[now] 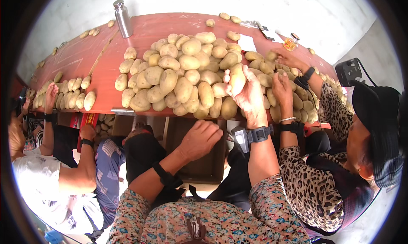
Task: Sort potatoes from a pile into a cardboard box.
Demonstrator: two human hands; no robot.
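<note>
My right hand is raised in front of the heap, its fingers wrapped around a yellow-brown potato. A large heap of potatoes rises on the red table before me, reaching to its front edge. My left hand is lower, just this side of the table edge, over a dark brown crate between my knees. Its fingers are curled and the palm faces away, so I cannot see whether anything is in it.
At right, a co-worker's hand touches more potatoes. Another person's hand is beside potato rows at left. A steel bottle, a glass jar and white paper stand or lie further back. A metal hinge is at the table edge.
</note>
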